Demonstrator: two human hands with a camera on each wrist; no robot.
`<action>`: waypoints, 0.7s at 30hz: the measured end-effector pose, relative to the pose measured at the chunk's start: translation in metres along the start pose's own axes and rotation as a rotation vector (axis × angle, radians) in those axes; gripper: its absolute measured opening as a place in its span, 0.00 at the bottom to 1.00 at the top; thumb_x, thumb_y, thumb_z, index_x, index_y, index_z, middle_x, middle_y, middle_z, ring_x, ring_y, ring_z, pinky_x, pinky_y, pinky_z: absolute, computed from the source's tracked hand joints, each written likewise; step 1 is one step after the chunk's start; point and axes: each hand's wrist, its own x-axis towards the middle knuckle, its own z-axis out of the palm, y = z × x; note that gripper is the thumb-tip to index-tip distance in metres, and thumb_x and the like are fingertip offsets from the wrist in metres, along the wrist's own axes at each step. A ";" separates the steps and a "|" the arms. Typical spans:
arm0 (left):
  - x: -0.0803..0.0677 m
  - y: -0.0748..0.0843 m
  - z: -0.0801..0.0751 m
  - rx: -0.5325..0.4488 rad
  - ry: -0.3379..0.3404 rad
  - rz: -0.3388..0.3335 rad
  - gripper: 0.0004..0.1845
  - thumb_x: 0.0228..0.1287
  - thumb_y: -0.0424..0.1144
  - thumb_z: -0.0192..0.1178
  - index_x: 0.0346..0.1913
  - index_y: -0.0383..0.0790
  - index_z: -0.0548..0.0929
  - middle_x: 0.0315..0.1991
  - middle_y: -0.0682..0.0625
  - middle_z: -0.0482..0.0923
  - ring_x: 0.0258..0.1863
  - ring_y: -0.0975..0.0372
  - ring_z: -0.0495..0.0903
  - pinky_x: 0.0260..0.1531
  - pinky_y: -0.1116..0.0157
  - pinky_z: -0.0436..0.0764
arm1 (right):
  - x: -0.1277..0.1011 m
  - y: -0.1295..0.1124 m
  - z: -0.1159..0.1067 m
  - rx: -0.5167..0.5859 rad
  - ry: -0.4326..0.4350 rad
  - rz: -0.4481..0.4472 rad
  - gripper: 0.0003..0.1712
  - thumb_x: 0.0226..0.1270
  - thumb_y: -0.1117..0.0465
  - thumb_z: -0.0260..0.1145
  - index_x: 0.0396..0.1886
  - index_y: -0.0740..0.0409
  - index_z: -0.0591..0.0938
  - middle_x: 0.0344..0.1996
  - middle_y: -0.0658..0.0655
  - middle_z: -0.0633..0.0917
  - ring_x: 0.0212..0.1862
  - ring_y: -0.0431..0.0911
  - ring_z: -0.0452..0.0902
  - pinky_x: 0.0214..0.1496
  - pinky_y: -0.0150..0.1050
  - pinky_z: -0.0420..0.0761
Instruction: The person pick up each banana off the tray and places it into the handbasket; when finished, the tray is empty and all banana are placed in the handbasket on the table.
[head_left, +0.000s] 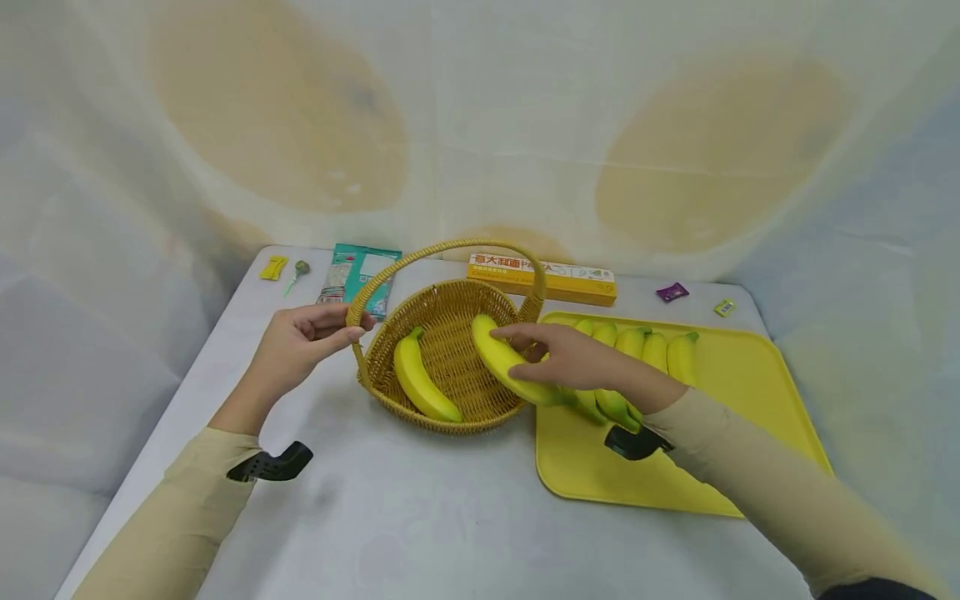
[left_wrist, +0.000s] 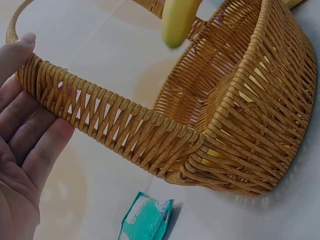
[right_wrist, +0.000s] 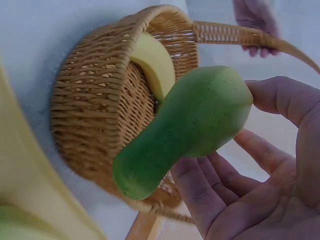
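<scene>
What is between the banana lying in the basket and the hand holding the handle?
In the head view, only the woven basket wall separates the lying banana from the left hand gripping the handle.

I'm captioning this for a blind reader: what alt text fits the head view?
A right hand holds a banana over a wicker basket containing another banana, while the left hand grips the handle; more bananas lie on a yellow tray.

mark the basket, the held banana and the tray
basket (head_left: 450, 337), head view, bare woven floor inside.
held banana (head_left: 498, 354), head view, yellow body left of the fingers.
tray (head_left: 735, 375), head view, bare yellow surface right of the bananas.
</scene>
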 end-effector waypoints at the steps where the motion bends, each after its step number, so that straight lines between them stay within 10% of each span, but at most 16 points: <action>1: 0.000 0.000 0.000 -0.001 0.001 0.001 0.18 0.69 0.38 0.67 0.57 0.32 0.85 0.47 0.51 0.89 0.48 0.64 0.87 0.50 0.69 0.84 | 0.009 -0.002 0.000 -0.007 -0.016 0.003 0.35 0.73 0.50 0.67 0.76 0.47 0.70 0.60 0.57 0.80 0.59 0.51 0.79 0.61 0.49 0.80; 21: 0.000 -0.001 -0.001 -0.023 -0.014 0.010 0.18 0.69 0.37 0.67 0.57 0.31 0.84 0.46 0.50 0.89 0.48 0.62 0.87 0.50 0.69 0.84 | 0.114 -0.010 0.019 -0.139 -0.205 0.145 0.33 0.73 0.47 0.65 0.76 0.41 0.71 0.67 0.57 0.78 0.67 0.49 0.73 0.67 0.45 0.74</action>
